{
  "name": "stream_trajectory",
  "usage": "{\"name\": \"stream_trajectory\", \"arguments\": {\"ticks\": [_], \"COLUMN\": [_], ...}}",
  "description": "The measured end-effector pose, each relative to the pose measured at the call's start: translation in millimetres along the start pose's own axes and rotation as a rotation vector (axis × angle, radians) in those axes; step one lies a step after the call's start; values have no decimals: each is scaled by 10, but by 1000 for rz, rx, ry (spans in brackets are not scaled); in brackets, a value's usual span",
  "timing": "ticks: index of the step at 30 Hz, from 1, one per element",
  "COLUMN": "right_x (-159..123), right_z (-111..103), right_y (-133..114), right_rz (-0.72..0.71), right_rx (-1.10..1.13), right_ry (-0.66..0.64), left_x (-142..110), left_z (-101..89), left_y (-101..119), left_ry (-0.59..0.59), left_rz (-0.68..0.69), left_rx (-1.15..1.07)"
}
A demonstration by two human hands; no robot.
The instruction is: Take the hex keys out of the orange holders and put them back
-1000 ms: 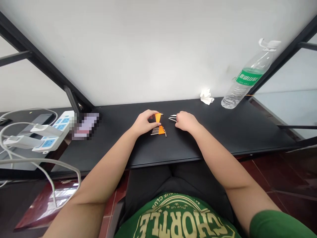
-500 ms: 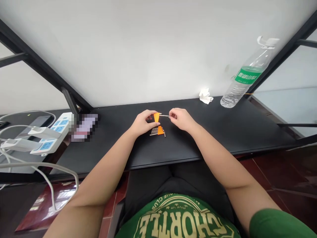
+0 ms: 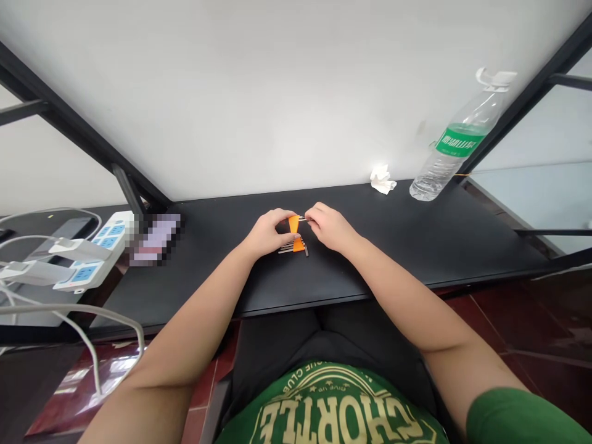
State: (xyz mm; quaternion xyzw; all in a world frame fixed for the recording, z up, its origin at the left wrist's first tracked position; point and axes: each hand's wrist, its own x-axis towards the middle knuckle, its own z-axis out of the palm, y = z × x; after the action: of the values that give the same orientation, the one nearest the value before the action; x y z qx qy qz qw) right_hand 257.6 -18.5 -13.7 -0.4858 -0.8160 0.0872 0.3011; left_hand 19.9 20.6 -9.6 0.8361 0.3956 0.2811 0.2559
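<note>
My left hand (image 3: 268, 233) grips an orange hex key holder (image 3: 294, 224) between thumb and fingers, over the middle of the black table (image 3: 398, 246). Several grey hex keys (image 3: 287, 247) stick out of the holder's lower part, to the left, and one short bent end points down at its right. Close by on the right, my right hand (image 3: 329, 226) pinches a thin metal hex key (image 3: 303, 219) at the holder's upper right side. Fingers cover most of that key, and I cannot tell how far it sits in the holder.
A clear bottle (image 3: 446, 151) with a green label stands at the back right, beside a crumpled white tissue (image 3: 382, 179). To the left lie a blurred-out phone-like object (image 3: 156, 239) and a white power strip (image 3: 99, 250) with plugs and cables. Black frame bars (image 3: 83, 132) rise at both sides.
My right hand has moved left, closer to the orange holder, and less of the hex key shows between them. My left hand has kept its grip on the holder.
</note>
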Motion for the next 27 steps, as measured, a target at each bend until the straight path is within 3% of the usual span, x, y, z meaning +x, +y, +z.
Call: {"name": "stream_trajectory", "arguments": {"ticks": [8,14,20,27], "right_x": [36,33,54,26], "right_z": [87,91,42,43], "right_y": [-111,-71,54,-104], "right_rz": [-3,13,53,40], "right_rx": [128,246,23,-146], "right_ry": [10,42,-39,-117], "left_x": [4,-9,-29,-22], "left_z": [43,16,-1,-1], "left_y": [70,105,137,139], "left_ry": [-24,-5,-38,-52], "left_rz": [48,16,-5,-6], "left_rx": [126,65,44,90]}}
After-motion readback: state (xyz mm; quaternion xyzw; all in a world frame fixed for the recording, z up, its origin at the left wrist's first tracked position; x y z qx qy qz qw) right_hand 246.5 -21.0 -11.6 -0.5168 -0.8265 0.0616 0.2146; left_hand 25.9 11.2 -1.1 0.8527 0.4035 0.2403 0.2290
